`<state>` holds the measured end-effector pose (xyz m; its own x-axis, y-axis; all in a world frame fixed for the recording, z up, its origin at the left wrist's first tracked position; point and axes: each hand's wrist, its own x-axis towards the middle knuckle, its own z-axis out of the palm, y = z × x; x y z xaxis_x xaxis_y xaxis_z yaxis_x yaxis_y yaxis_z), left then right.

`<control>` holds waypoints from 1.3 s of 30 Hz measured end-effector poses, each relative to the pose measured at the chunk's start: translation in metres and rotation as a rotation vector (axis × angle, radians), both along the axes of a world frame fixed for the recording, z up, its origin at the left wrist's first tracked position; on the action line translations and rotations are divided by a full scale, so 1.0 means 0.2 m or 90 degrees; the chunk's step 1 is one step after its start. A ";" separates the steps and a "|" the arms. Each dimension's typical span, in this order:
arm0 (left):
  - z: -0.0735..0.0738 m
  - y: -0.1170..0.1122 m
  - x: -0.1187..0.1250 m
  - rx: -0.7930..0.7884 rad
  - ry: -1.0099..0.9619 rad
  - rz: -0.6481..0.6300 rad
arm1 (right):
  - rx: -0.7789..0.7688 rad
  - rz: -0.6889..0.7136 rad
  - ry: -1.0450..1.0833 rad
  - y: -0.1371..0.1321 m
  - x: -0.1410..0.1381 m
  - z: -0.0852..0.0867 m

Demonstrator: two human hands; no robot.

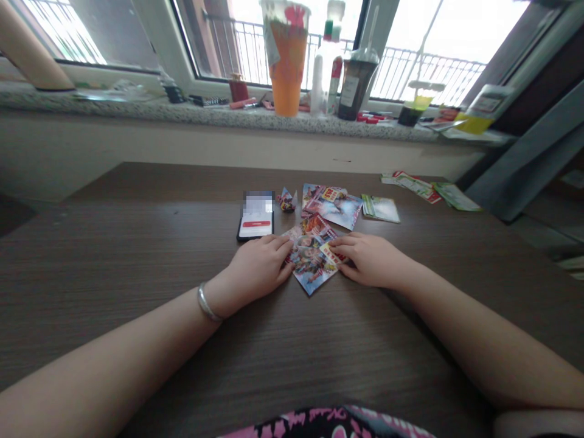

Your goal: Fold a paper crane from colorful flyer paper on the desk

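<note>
A colourful printed paper [311,261] lies on the brown wooden table [137,243], turned like a diamond. My left hand [258,267], with a silver bracelet at the wrist, rests on its left edge, fingers lying flat. On the paper's right corner sits my right hand [371,261], its fingertips pressing the sheet down. Neither hand lifts the paper. Just beyond the hands lie a phone [256,216] with a lit screen, a small folded paper figure [287,201] and another colourful sheet [333,205].
A green leaflet [381,208] and more flyers [417,185] lie at the far right of the table. The stone windowsill [205,112] behind holds an orange drink cup [286,61], a dark drink cup [354,85], bottles and small clutter.
</note>
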<state>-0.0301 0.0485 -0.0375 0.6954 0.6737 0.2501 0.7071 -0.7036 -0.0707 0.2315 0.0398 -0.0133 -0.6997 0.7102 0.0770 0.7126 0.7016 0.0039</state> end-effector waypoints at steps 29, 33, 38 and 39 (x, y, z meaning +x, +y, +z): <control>0.08 -0.02 -0.02 -0.060 0.169 0.074 | 0.021 0.054 -0.058 0.03 0.03 -0.04; 0.08 0.00 -0.03 -0.071 0.172 0.052 | 0.043 0.063 -0.067 0.04 0.03 -0.06; 0.05 0.02 -0.03 -0.067 0.149 0.036 | 0.085 0.061 -0.068 0.04 0.04 -0.09; 0.05 0.02 -0.03 -0.066 0.150 0.039 | 0.097 0.061 -0.070 0.03 0.04 -0.09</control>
